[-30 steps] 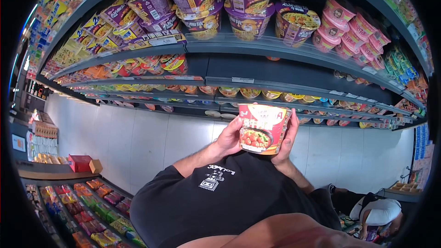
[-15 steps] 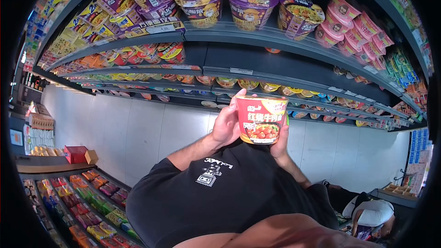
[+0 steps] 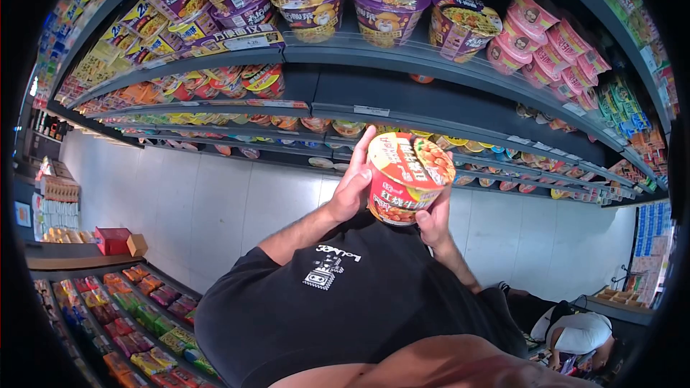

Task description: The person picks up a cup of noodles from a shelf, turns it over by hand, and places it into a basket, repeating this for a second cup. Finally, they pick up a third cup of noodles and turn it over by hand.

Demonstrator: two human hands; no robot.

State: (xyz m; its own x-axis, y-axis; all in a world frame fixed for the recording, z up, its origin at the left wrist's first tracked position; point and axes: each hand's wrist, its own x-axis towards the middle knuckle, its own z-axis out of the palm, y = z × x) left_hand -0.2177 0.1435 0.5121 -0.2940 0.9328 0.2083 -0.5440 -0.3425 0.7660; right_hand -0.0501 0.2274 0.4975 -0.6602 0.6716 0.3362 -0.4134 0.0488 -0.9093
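A red instant noodle cup (image 3: 402, 190) is held up in front of my chest, tilted so that its printed lid shows as well as its side. My left hand (image 3: 352, 188) grips it from the left, thumb against the wall and fingers reaching behind. On the opposite side, my right hand (image 3: 437, 219) is closed round the cup, with its thumb on the lower front. Most of the fingers of both hands are hidden behind the cup.
Ahead is a curved shelf rack (image 3: 402, 93) with purple noodle cups (image 3: 388, 18) and pink tubs (image 3: 532, 21) on top. Another shelf of packets (image 3: 129, 316) stands at lower left. A person in a white top (image 3: 582, 334) bends down at lower right.
The noodle cup has been tipped so its lid now faces me. My right thumb has moved onto the front of the cup. Both hands still hold it.
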